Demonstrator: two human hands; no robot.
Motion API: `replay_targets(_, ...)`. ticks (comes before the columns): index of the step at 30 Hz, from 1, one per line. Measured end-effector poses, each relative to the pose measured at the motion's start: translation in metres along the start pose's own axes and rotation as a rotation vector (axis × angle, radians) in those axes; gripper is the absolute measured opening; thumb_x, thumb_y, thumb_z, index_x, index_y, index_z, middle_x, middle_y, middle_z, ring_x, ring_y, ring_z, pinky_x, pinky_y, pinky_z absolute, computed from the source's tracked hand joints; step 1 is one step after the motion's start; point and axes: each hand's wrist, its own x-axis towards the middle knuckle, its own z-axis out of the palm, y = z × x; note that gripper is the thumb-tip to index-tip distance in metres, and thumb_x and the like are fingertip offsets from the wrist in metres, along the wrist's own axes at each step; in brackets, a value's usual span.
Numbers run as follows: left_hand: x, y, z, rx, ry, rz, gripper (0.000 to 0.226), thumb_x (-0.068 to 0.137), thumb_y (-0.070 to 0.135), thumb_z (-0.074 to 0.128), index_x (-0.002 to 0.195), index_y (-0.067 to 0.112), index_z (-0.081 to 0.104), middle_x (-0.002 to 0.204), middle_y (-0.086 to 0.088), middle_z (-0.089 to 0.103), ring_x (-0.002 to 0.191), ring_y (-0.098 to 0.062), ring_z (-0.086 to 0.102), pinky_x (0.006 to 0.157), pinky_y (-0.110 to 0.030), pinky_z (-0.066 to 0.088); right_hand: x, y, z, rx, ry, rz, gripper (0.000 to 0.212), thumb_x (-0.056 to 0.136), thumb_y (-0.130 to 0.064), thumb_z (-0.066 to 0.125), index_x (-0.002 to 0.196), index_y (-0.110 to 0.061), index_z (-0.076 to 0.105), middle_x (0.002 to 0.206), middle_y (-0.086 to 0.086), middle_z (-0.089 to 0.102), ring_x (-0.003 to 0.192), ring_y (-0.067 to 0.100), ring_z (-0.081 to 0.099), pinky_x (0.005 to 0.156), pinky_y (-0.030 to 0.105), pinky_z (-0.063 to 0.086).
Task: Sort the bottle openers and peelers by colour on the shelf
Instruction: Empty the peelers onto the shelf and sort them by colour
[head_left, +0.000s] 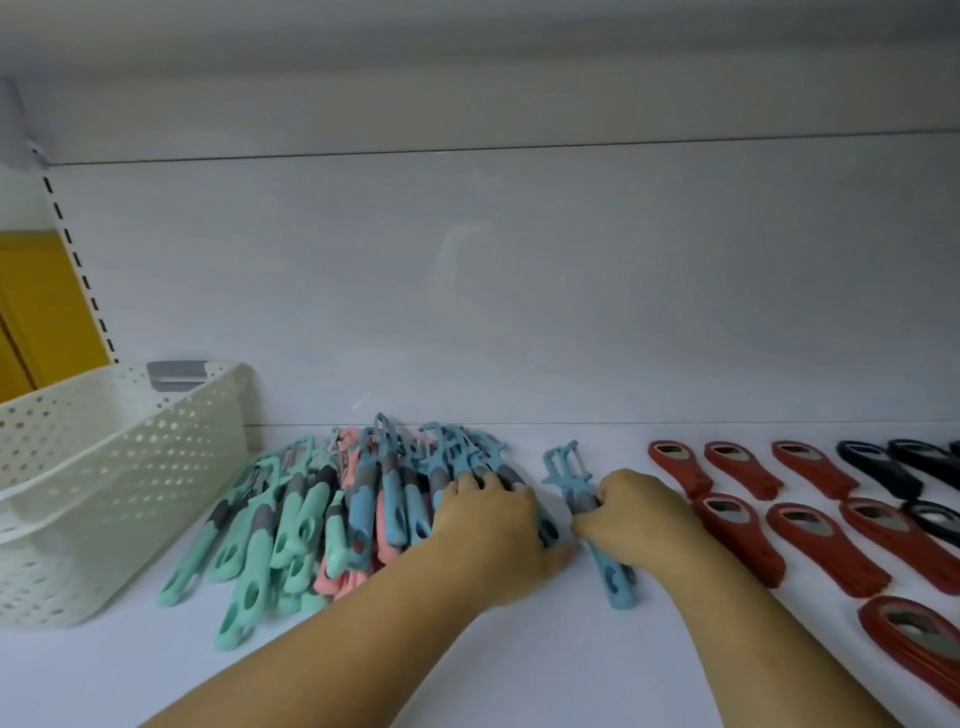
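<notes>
I find my right hand (636, 512) clamped on a lone blue peeler (618, 582). Its long axis runs front to back, head toward the rear wall. My left hand (488, 525), just beside it, has its fingers curled over the outermost peelers (441, 460) of the mixed pile (291, 519).

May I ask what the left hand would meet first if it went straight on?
The left hand grips the blue peelers; beyond them, likely just the back panel.
</notes>
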Motion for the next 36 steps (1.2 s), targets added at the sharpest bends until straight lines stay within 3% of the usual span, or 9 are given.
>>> replay_targets(4,0.009,0.009,0.009,-0.136,0.067,0.091,0.07,0.086,0.061,0.05,0.141,0.02,0.037,0.137,-0.005,0.042,0.131,-0.03,0.028,0.105,-0.042,0.037,0.008,0.019,-0.003,0.069,0.066,0.073,0.021,0.081,-0.032,0.061,0.073,-0.015,0.051,0.07,0.0,0.057,0.064,0.018,0.055,0.048,0.025,0.035)
replay_targets(8,0.018,0.019,0.017,-0.292,0.139,0.229,0.066,0.08,0.046,0.063,0.139,0.025,0.041,0.137,0.001,0.042,0.131,-0.023,0.029,0.109,-0.036,0.032,0.013,0.025,0.0,0.092,0.142,0.073,0.026,0.085,-0.035,0.059,0.07,-0.016,0.05,0.068,0.0,0.054,0.062,0.019,0.052,0.045,0.025,0.031)
replay_targets(12,0.022,0.026,0.02,-0.433,0.192,0.348,0.063,0.076,0.032,0.068,0.135,0.023,0.047,0.134,0.002,0.046,0.127,-0.018,0.034,0.108,-0.025,0.029,0.016,0.026,-0.001,0.037,0.212,0.049,0.025,0.093,-0.034,0.051,0.085,-0.011,0.059,0.076,0.003,0.057,0.069,0.021,0.054,0.048,0.025,0.032)
replay_targets(16,0.011,0.02,0.012,-0.5,0.248,0.42,0.064,0.076,0.028,0.069,0.135,0.018,0.047,0.134,0.002,0.046,0.126,-0.016,0.036,0.109,-0.021,0.027,0.015,0.025,-0.002,0.041,0.239,0.04,0.027,0.093,-0.032,0.049,0.073,-0.014,0.05,0.068,-0.001,0.05,0.065,0.019,0.051,0.046,0.025,0.03)
replay_targets(20,0.001,-0.017,-0.006,-0.442,0.403,0.139,0.043,0.084,0.026,0.059,0.127,0.022,0.055,0.123,0.0,0.056,0.113,-0.019,0.05,0.092,-0.03,0.046,0.015,0.023,-0.003,0.046,0.272,0.003,0.025,0.09,-0.032,0.053,0.091,-0.009,0.06,0.081,0.003,0.061,0.075,0.023,0.057,0.058,0.028,0.042)
replay_targets(25,-0.003,-0.062,-0.007,-0.321,0.456,-0.103,0.027,0.084,0.026,0.056,0.11,0.02,0.062,0.11,0.0,0.056,0.104,-0.021,0.051,0.078,-0.029,0.045,0.004,0.002,0.003,0.053,0.388,-0.144,0.031,0.088,-0.033,0.057,0.115,-0.018,0.064,0.114,0.008,0.061,0.108,0.027,0.054,0.09,0.035,0.046)
replay_targets(30,-0.018,-0.094,-0.014,-0.45,0.432,-0.226,0.015,0.084,0.02,0.057,0.097,0.019,0.065,0.093,0.003,0.063,0.084,-0.017,0.056,0.072,-0.025,0.045,-0.024,-0.042,0.022,0.075,0.374,-0.442,0.031,0.089,-0.047,0.053,0.097,-0.019,0.063,0.094,-0.003,0.063,0.086,0.018,0.056,0.074,0.031,0.048)
replay_targets(33,-0.022,-0.109,-0.016,-0.449,0.314,-0.266,0.017,0.083,0.02,0.061,0.098,0.017,0.066,0.095,-0.002,0.067,0.087,-0.019,0.059,0.076,-0.027,0.049,-0.03,-0.061,0.033,-0.139,0.297,-0.441,0.048,0.087,-0.064,0.042,0.101,-0.02,0.056,0.103,0.001,0.064,0.096,0.024,0.06,0.072,0.03,0.043)
replay_targets(36,-0.024,-0.116,-0.018,-0.417,0.261,-0.276,0.019,0.081,0.03,0.066,0.097,0.018,0.065,0.096,-0.001,0.066,0.085,-0.018,0.058,0.075,-0.028,0.049,-0.032,-0.067,0.039,-0.236,0.249,-0.427,0.051,0.089,-0.062,0.04,0.11,-0.018,0.055,0.106,0.002,0.065,0.098,0.024,0.061,0.067,0.03,0.038)
